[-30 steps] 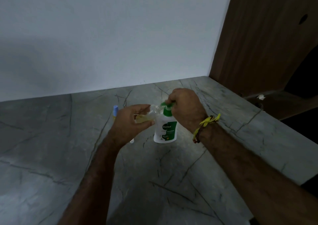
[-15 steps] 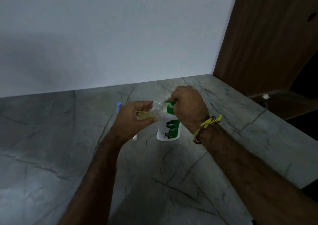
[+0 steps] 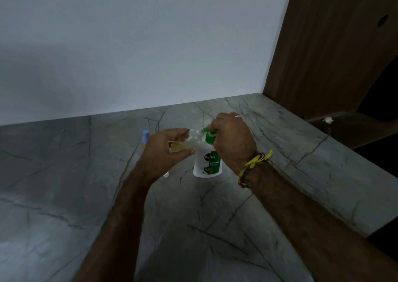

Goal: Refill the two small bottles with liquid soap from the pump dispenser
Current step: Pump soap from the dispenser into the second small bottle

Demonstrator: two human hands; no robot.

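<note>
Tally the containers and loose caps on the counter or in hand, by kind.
Pump dispenser: 1
Small bottles: 2, clear bottle held in left hand, blue-capped bottle behind it
Loose white cap: 1
Total: 4

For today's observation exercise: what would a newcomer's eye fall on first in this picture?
At the centre, the white and green pump dispenser stands on the grey marble counter. The right hand grips its pump; the left hand holds a tilted small clear bottle at the nozzle.
</note>
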